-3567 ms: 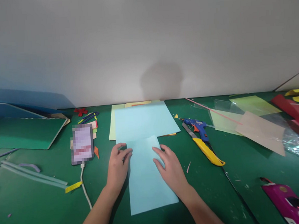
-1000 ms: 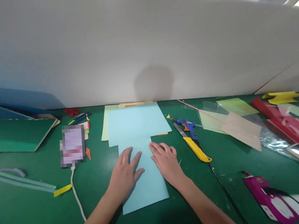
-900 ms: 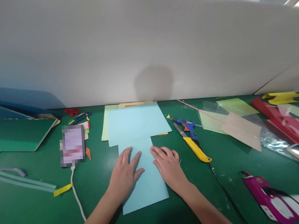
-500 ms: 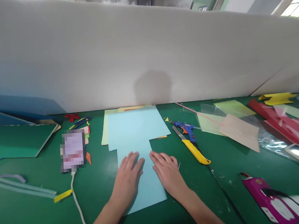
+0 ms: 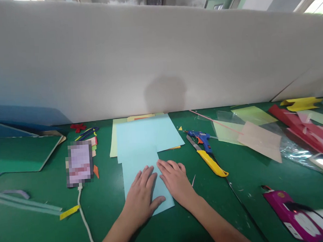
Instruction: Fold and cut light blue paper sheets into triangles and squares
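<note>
A light blue piece of paper (image 5: pixel 139 164) lies on the green tabletop, its far end meeting a wider light blue sheet (image 5: pixel 148 134). My left hand (image 5: pixel 143 189) rests on the near piece, palm down, with the thumb spread to the right. On the right edge of that same piece lies my right hand (image 5: pixel 177 178), fingers stretched out and resting on the paper. Neither hand grips anything. Part of the paper is hidden beneath my hands. Yellow-green paper (image 5: pixel 113 142) peeks out from under the wider sheet.
Right of the paper lie a blue glue gun (image 5: pixel 202 138) and a yellow-handled cutter (image 5: pixel 212 163). A purple power strip (image 5: pixel 293 213) stands near right. At left are a pixelated device (image 5: pixel 79 164) on a white cable (image 5: pixel 85 220) and a green board (image 5: pixel 21 153). A white partition (image 5: pixel 106 66) rises behind.
The near blue paper has shifted left and away from me, under the wider sheet's edge. My right hand has moved slightly left. My left thumb has spread out to the right.
</note>
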`<state>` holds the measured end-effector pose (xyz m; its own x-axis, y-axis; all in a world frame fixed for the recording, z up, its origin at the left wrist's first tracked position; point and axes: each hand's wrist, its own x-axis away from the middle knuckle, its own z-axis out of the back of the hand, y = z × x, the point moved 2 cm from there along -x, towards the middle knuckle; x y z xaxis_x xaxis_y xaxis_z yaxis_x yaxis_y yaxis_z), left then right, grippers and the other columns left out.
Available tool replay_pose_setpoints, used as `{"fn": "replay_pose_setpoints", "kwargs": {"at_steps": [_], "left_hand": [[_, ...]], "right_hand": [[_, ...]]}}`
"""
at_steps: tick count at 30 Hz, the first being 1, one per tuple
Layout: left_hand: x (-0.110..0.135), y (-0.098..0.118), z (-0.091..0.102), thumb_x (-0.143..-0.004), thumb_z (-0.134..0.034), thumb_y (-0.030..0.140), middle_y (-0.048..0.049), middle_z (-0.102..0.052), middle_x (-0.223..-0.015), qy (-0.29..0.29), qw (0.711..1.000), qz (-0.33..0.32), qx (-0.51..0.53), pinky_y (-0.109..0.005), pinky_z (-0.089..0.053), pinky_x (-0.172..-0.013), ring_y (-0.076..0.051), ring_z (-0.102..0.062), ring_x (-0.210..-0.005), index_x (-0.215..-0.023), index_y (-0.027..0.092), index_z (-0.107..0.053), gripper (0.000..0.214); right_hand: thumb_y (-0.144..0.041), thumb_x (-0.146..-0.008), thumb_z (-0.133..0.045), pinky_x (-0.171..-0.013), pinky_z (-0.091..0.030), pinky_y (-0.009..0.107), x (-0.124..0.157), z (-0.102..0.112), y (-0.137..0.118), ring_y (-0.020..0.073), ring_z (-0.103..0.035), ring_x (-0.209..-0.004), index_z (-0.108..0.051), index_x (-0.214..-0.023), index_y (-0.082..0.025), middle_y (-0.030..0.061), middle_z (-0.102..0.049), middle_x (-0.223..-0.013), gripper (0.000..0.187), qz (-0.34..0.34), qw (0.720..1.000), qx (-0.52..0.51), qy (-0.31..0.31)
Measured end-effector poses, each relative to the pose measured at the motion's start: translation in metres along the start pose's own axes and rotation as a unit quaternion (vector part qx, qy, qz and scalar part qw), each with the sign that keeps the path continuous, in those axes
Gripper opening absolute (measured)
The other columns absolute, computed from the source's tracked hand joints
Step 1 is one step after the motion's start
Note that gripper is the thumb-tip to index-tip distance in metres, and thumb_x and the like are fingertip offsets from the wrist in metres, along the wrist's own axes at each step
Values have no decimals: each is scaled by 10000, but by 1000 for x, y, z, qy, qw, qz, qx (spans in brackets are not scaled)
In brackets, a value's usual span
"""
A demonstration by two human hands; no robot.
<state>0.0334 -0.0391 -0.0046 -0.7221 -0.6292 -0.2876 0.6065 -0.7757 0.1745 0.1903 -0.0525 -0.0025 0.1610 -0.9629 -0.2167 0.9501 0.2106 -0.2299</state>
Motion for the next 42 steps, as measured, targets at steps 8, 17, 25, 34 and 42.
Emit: {"fn": "replay_pose_setpoints", "kwargs": {"at_steps": [8, 17, 25, 34, 42], "left_hand": [[0, -1, -2, -876, -502, 518, -158, -516, -1366, 17, 1000, 12, -2, -457, -437, -1016, -301, -494, -1259, -1241, 167, -474, 506], [-4, 3, -1, -919, -482, 335, -145, -564, -1317, 9, 1000, 8, 14, -461, -456, -1005, -283, -510, -1248, -1229, 173, -456, 351], [-4, 2, -5, -938, -397, 203, -121, -578, -1309, 20, 999, 6, 36, -429, -464, -1007, -244, -524, -1238, -1321, 174, -365, 386], [0, 2, -13, -956, -356, 220, -124, -566, -1328, 32, 999, 11, 12, -425, -461, -1010, -241, -515, -1247, -1339, 170, -344, 386], [-2, 4, -6, -952, -374, 220, -121, -572, -1315, 29, 999, 18, 38, -431, -470, -1006, -233, -520, -1243, -1191, 186, -457, 255]], "right_hand": [[-175, -952, -400, -859, -393, 381, 32, 2, -3, 230, -524, -1091, -522, -1323, -216, 56, -585, -1314, 393, 7, 1000, 3, 3], [-190, -975, -332, -867, -382, 384, 47, 9, -11, 226, -520, -1100, -484, -1350, -217, 52, -542, -1362, 406, 9, 999, -17, -26], [-181, -975, -341, -861, -369, 397, 27, 8, -11, 232, -501, -1105, -498, -1341, -224, 66, -543, -1359, 401, 12, 1000, -16, -18], [-165, -974, -316, -852, -362, 358, 48, 12, -11, 204, -518, -1083, -467, -1371, -246, 36, -582, -1321, 432, 30, 999, -22, -11], [-143, -966, -308, -826, -335, 325, 84, 5, -13, 173, -568, -1006, -508, -1336, -271, -4, -632, -1256, 440, 32, 999, 0, 32]]}}
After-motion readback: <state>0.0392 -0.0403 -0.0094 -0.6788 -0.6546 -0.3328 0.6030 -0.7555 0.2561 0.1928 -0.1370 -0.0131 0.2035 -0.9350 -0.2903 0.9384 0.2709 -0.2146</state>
